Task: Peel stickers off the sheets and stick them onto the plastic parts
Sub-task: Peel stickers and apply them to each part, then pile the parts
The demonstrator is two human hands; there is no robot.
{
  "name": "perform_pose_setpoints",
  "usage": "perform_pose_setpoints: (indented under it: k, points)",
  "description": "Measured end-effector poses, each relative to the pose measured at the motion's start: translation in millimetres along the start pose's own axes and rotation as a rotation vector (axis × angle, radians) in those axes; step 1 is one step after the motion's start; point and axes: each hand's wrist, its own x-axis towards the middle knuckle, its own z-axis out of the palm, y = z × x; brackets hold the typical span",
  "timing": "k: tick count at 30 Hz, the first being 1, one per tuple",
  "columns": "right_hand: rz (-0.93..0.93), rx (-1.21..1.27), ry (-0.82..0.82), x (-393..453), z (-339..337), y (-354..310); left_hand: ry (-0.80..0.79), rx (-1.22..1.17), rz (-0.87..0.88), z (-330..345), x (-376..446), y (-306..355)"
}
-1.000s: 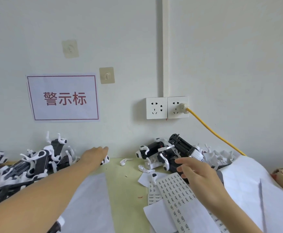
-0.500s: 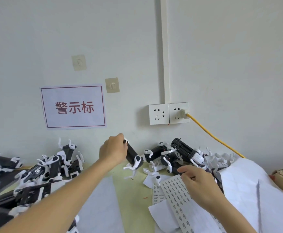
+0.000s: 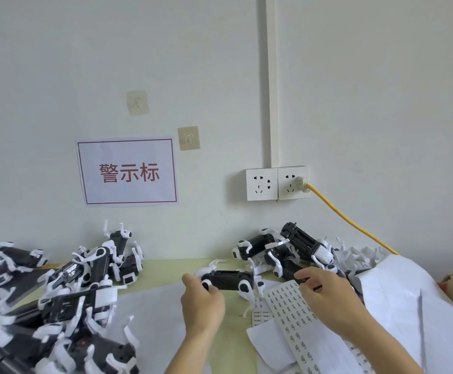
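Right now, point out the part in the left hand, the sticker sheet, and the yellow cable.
held plastic part [image 3: 226, 280]: head view, black body.
sticker sheet [image 3: 290, 306]: head view, printed rows.
yellow cable [image 3: 349, 224]: head view, mid-length.

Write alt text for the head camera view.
A person's left hand grips a black-and-white plastic part over a green table while the right hand pinches at a sticker sheet. Piles of similar parts flank them.
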Motion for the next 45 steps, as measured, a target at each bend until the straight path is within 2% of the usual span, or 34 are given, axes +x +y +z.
perform_pose_setpoints:
  k: [5,9,12,16,19,22,25,27,29,32,34,37,39,41,45]
  points:
    - [0.008,-0.276,-0.057,-7.4,-0.5,-1.8,-0.006,0.160,0.048,-9.1,-5.5,6.3]
    - [0.058,-0.446,-0.124,-16.1,0.7,-11.1,0.111,0.425,0.118,-6.3,-15.7,15.1]
    - [0.109,-0.529,-0.155,-20.8,2.3,-17.1,0.137,0.483,0.230,-2.3,-19.3,20.2]
    - [0.150,-0.558,-0.252,-22.9,10.0,-18.4,0.028,0.436,0.481,6.7,-24.8,26.7]
    - [0.169,-0.464,-0.314,-20.5,14.3,-17.1,-0.119,0.322,0.675,12.2,-31.0,28.9]
    - [0.195,-0.295,-0.353,-14.6,10.3,-15.6,-0.270,0.214,0.752,14.2,-34.3,27.3]
    - [0.185,0.089,-0.377,-8.6,-1.6,-12.5,-0.354,0.149,0.777,14.4,-35.8,27.5]
    - [0.129,0.373,-0.295,-7.3,-10.6,-12.8,-0.349,0.086,0.764,13.9,-36.7,29.3]
    - [0.061,0.511,-0.112,-5.3,-15.9,-13.1,-0.286,0.006,0.723,13.6,-37.9,32.0]
    - [0.005,0.661,0.098,-3.3,-15.4,-15.1,-0.233,-0.229,0.465,11.0,-39.5,39.9]
    - [-0.007,0.753,0.129,-5.1,-14.3,-18.1,-0.365,-0.347,0.296,9.7,-38.0,42.6]
    - [-0.013,0.833,0.167,-6.8,-10.4,-22.9,-0.619,-0.382,0.231,9.1,-40.5,42.2]
    - [0.033,0.838,0.200,-6.8,-5.9,-26.6,-0.651,-0.428,0.205,9.9,-42.5,42.2]
    - [0.088,0.837,0.146,-6.7,-1.8,-28.1,-0.583,-0.495,0.139,10.7,-41.2,43.1]
    - [0.121,0.686,-0.187,-12.4,3.2,-34.2,-0.417,-0.622,-0.013,9.9,-32.5,40.8]
